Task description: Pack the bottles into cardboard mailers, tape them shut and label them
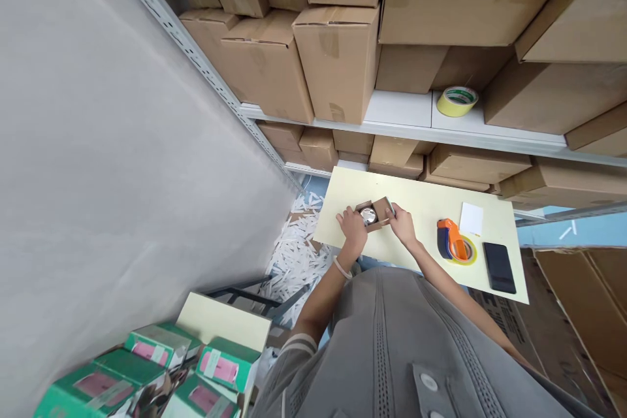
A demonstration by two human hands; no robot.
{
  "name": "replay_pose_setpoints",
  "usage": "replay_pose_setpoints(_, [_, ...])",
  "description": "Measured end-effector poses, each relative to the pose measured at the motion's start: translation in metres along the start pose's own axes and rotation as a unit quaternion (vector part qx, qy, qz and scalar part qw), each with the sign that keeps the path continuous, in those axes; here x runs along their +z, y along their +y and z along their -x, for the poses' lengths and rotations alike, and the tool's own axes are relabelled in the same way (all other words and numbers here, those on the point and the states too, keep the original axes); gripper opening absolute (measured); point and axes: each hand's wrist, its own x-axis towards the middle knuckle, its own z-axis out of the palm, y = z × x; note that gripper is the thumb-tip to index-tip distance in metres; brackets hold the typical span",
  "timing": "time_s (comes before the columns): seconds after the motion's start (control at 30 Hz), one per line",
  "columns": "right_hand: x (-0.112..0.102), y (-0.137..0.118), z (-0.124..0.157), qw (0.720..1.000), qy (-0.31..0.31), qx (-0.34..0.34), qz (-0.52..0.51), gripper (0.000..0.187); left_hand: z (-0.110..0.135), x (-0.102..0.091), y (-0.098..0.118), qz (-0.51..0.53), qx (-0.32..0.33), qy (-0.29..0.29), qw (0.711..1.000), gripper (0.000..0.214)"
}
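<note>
A small open cardboard box [376, 210] sits on the pale yellow table [421, 199], with a round shiny silver object [368, 215] inside it. My left hand [351, 225] grips the box's left side, fingers curled around it. My right hand [401, 222] holds the box's right flap, fingers pinched on the edge. Both hands touch the box at once.
An orange-handled tape dispenser [455, 243], a white card [471, 218] and a black phone [498, 266] lie to the right on the table. A yellow tape roll [457, 100] sits on the shelf among cardboard boxes. Green and pink boxes [147, 372] are stacked lower left; white paper strips [294, 248] litter the floor.
</note>
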Motion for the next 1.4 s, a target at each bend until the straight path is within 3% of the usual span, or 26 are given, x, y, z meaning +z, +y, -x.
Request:
replay_pose_setpoints(0.1, [0.001,-0.003,-0.001,1.000,0.006,0.000,0.016,0.027,0.006,0.002,0.008,-0.023,0.036,0.029,0.999,0.036])
replay_pose_setpoints(0.37, [-0.003,0.005,0.001,0.998,0.035,0.004,0.053,0.030,0.015,0.000,-0.002,-0.040,0.198,-0.033,0.979,0.039])
replay_pose_setpoints(0.57, [-0.008,0.004,0.000,0.996,0.052,0.019,0.064,0.030,0.029,0.012,-0.012,-0.053,0.253,-0.045,0.965,0.040])
replay_pose_setpoints(0.67, [-0.009,0.003,0.000,0.998,0.043,0.026,0.049,0.027,0.030,0.018,-0.018,-0.040,0.243,-0.023,0.969,0.059])
replay_pose_setpoints(0.83, [-0.007,0.005,0.001,0.999,0.002,0.033,0.029,0.024,0.011,0.015,-0.018,0.017,0.135,0.019,0.990,0.090])
replay_pose_setpoints(0.9, [-0.007,0.006,0.002,0.999,0.004,0.036,0.034,0.025,0.001,0.013,-0.017,0.040,0.117,0.006,0.992,0.083])
replay_pose_setpoints(1.03, [-0.008,0.007,0.005,0.998,0.003,0.029,0.049,0.030,-0.009,0.013,-0.017,0.074,0.110,-0.004,0.991,0.039])
replay_pose_setpoints(1.1, [-0.008,0.006,0.007,0.998,0.000,0.016,0.056,0.037,-0.010,0.016,-0.017,0.091,0.115,0.009,0.989,0.030])
replay_pose_setpoints(1.23, [0.000,-0.002,0.008,0.998,-0.024,-0.017,0.061,0.059,-0.008,0.026,-0.014,0.115,0.125,0.021,0.985,0.032])
replay_pose_setpoints(1.4, [0.016,-0.009,0.004,0.994,-0.054,-0.025,0.094,0.067,-0.006,0.040,-0.013,0.148,0.138,0.015,0.979,0.041])
